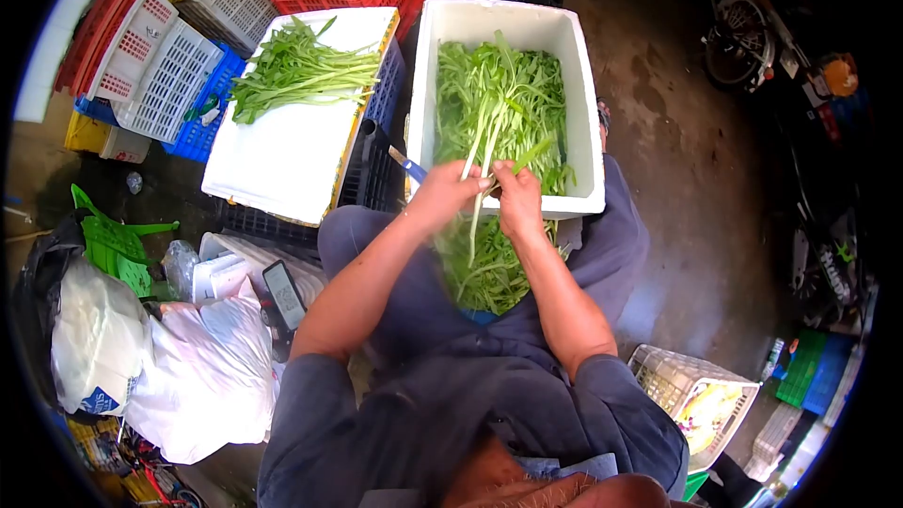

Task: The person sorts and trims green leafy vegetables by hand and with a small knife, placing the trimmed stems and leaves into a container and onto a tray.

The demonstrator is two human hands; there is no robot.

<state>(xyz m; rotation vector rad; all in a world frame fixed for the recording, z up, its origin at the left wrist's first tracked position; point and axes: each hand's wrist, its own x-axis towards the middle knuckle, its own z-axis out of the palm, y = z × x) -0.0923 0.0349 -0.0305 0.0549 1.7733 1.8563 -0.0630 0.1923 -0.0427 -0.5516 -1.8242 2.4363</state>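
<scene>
The handling looks partway along: a bundle of leafy greens (306, 71) lies gathered on the foam lid (273, 155) left of the foam box (585, 94), while loose greens (541, 94) remain inside it. At its near edge, left hand (445, 198) and right hand (520, 204) pinch long, pale, slender stems (483, 143), fingertips closed on them.

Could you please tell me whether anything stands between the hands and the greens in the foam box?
Nothing visible blocks the way: the foam box is open on top, and the left hand and right hand are at its near edge. Only the held stalks overlap the greens.
</scene>
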